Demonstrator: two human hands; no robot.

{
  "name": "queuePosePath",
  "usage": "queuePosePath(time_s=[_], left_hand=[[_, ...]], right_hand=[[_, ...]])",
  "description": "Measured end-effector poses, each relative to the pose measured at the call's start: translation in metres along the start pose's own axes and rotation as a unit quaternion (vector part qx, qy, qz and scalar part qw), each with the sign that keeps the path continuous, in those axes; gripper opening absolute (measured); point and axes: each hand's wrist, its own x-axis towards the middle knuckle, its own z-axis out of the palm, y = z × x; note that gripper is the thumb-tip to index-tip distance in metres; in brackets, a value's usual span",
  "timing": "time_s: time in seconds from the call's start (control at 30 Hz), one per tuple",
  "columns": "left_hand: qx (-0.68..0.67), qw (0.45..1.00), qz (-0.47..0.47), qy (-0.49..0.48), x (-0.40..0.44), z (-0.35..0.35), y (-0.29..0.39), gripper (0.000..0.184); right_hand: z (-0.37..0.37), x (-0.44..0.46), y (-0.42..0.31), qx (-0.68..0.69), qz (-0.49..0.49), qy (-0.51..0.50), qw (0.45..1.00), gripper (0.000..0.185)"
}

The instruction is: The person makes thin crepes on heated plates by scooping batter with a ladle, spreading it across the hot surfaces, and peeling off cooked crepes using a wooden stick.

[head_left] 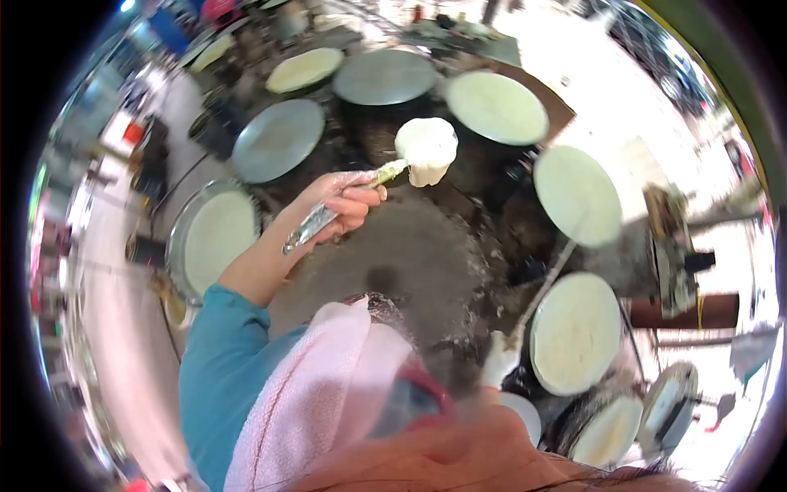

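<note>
Dark floor (385,266) mid-frame; basin (177,246) of white liquid-looking fill at its left edge, pale round griddle (567,187) at upper right. Ladle (390,170) hangs above the floor's far edge: stiff, likely cup-heavy, handle smeared, probably slippery; best hold mid-handle. Left hand (346,205) wraps it there. Stick (545,285) meets the griddle's near edge, contact unclear; right hand (500,361) closed round its lower end.

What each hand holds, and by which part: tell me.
The left hand grips a white-coated, round-cupped ladle by the middle of its handle; the right hand holds a long, thin, pale stick by its near end.
</note>
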Motion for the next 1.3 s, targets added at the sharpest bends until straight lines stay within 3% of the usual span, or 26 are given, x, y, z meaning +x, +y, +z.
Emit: queuePosePath(time_s=[0.03,0.07,0.17,0.27,0.37,0.5,0.57,0.6,0.67,0.77,0.87,0.97,1.1,1.13,1.2,1.3], left_hand=[[-0.019,0.999,0.024,0.013,-0.015,-0.012,0.016,0.028],[-0.002,0.999,0.045,0.005,-0.029,-0.027,0.035,0.026],[0.015,0.991,0.120,0.059,-0.064,-0.073,0.094,0.030],[0.178,0.946,0.204,0.181,-0.091,-0.108,0.159,0.029],[0.313,0.878,0.258,0.254,-0.099,-0.167,0.232,0.026],[0.401,0.792,0.282,0.363,-0.084,-0.258,0.294,0.028],[0.427,0.753,0.263,0.426,-0.071,-0.298,0.322,0.024],[0.466,0.726,0.235,0.448,-0.065,-0.318,0.334,0.025],[0.538,0.667,0.176,0.485,-0.053,-0.360,0.348,0.030],[0.705,0.450,0.159,0.524,-0.036,-0.453,0.351,0.029],[0.667,0.487,0.106,0.554,-0.049,-0.467,0.353,0.028],[0.653,0.454,0.109,0.596,-0.065,-0.494,0.347,0.027],[0.618,0.423,0.126,0.650,-0.100,-0.501,0.345,0.030],[0.610,0.415,0.136,0.661,-0.108,-0.507,0.341,0.032],[0.597,0.413,0.148,0.672,-0.119,-0.510,0.333,0.035],[0.577,0.422,0.182,0.675,-0.135,-0.506,0.318,0.038]], right_hand=[[0.027,0.001,0.030,-0.061,0.018,-0.045,0.997,0.053],[0.058,-0.008,0.008,-0.065,0.043,-0.102,0.992,0.047],[0.141,-0.010,-0.005,-0.123,-0.057,-0.190,0.972,0.038],[0.226,-0.006,-0.042,-0.125,-0.018,-0.247,0.961,0.033],[0.324,0.022,-0.021,-0.043,-0.005,-0.296,0.954,0.032],[0.460,0.029,-0.093,0.143,0.117,-0.351,0.918,0.039],[0.534,0.038,-0.100,0.125,0.093,-0.363,0.919,0.045],[0.569,0.038,-0.107,0.184,0.104,-0.363,0.908,0.045],[0.628,0.035,-0.128,0.022,-0.006,-0.372,0.928,0.048],[0.682,0.020,-0.162,-0.192,-0.080,-0.389,0.898,0.058],[0.718,0.020,-0.135,-0.410,-0.196,-0.393,0.800,0.058],[0.726,0.014,-0.142,-0.444,-0.144,-0.426,0.775,0.056],[0.730,0.016,-0.108,-0.156,-0.157,-0.407,0.886,0.053],[0.732,0.010,-0.107,-0.006,0.010,-0.403,0.915,0.046],[0.740,0.006,-0.114,-0.064,0.168,-0.454,0.872,0.042],[0.753,0.001,-0.143,-0.107,0.225,-0.495,0.832,0.039]])
